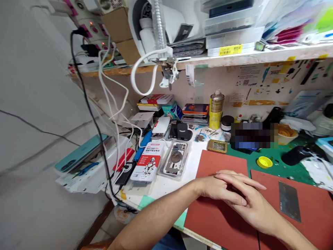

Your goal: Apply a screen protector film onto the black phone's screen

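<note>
My left hand [212, 187] and my right hand [256, 211] meet above the reddish-brown work mat [218, 222], one laid over the other. Fingers of my right hand lie across the back of my left hand. Fingers of the left stretch out towards the right, partly covered by the right hand. No tool or part shows in either hand. A thin dark rectangular plate [289, 201] lies on a second reddish mat [317, 211], right of my hands. To their left, an opened phone body [175, 158] sits in a clear tray.
A battery box [147, 163] and cables [97, 121] crowd the left side. A spray can [216, 107], a small gold tin [217, 146] and a yellow cap [264, 162] stand behind the mats. A loaded shelf [192, 61] overhangs the bench, with a metal clamp [169, 71] below its edge.
</note>
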Tool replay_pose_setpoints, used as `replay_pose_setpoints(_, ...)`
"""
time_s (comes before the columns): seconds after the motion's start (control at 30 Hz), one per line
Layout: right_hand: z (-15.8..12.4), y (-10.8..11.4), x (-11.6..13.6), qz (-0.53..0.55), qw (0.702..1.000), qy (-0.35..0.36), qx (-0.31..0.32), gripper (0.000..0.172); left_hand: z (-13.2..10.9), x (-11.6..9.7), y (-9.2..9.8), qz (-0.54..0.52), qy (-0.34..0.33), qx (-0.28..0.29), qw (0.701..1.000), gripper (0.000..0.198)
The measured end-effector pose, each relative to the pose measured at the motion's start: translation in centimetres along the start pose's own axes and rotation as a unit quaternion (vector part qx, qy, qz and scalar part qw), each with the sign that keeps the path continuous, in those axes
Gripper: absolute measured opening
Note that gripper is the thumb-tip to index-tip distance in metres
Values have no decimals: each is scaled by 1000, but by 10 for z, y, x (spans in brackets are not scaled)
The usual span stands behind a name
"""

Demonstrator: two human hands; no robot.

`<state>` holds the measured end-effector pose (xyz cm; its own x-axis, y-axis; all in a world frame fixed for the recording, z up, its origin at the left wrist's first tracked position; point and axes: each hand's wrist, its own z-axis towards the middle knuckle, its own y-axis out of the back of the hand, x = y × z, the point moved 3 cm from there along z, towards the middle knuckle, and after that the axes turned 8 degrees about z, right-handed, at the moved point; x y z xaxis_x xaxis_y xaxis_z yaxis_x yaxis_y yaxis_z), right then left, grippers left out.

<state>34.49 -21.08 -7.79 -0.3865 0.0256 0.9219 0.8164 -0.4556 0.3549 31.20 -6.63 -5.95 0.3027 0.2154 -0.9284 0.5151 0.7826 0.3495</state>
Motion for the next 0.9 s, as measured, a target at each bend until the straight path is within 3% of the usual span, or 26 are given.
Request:
replay_pose_setpoints(0.23, 13, 0, 24, 44, 997, 62, -18, 58, -7, 3, 2, 37, 69, -32, 996, 58)
replay_pose_setpoints(0.4, 20, 4, 15, 15, 993, 113, -10, 55, -15, 28, 4, -3, 165, -58, 985, 60)
replay_pose_setpoints(0.6, 20, 3, 6, -9, 985, 167, -33, 70, -19, 31, 1, -47, 197, -69, 977, 70)
replay_pose_setpoints(0.67, 20, 5, 7, -26, 984, 168, -61, 74, -18, 31, 4, -73, 193, -113, 972, 73)
replay_pose_setpoints(0.73, 20, 11, 9, -31, 979, 160, -119, 74, -17, 33, 10, -110, 187, -198, 956, 75)
replay_pose_setpoints(0.83, 18, 21, 9, -8, 958, 125, -258, 65, -14, 37, 22, -159, 211, -336, 904, 79)
replay_pose_setpoints(0.9, 16, 27, 5, 13, 939, 78, -335, 51, -12, 36, 28, -167, 229, -395, 874, 74)
